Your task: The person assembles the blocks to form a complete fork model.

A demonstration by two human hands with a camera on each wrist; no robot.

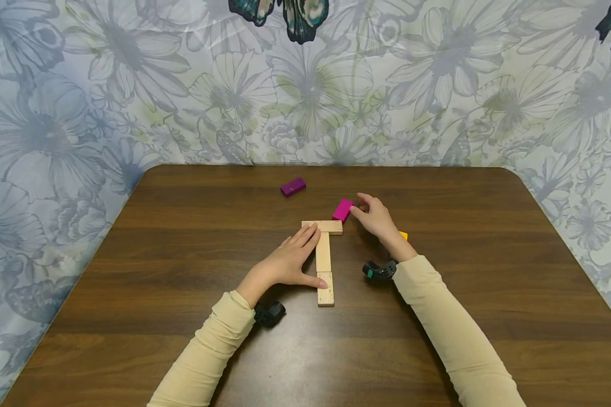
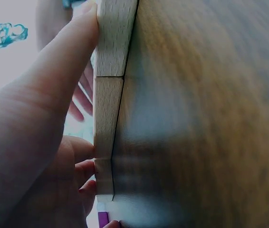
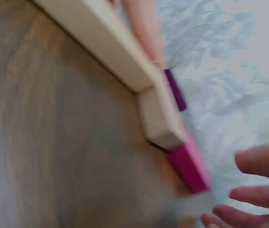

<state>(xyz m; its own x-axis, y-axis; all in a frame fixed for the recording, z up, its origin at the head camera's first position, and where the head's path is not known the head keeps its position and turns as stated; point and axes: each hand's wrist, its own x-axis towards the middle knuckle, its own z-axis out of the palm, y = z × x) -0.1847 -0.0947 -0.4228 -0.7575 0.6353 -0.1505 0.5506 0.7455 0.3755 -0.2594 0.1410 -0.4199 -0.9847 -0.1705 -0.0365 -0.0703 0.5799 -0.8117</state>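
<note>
Three plain wooden blocks form a T on the table: one lies crosswise (image 1: 330, 227) at the far end, and a middle block (image 1: 323, 251) and a near block (image 1: 326, 297) run end to end below it. Over their left side spreads my left hand (image 1: 287, 261), fingertips on the crosswise block and thumb resting on the near one. A pink block (image 1: 343, 210) lies slantwise at the crosswise block's right end. Beside it is my right hand (image 1: 377, 219), fingers loosely bent; the right wrist view shows a gap between these fingers (image 3: 255, 192) and the pink block (image 3: 190, 166).
Farther back on the brown table (image 1: 193, 226) lies a purple block (image 1: 292, 187). A yellow block (image 1: 404, 235) is mostly hidden behind the right wrist. A flower-patterned cloth (image 1: 310, 113) hangs behind the table's far edge.
</note>
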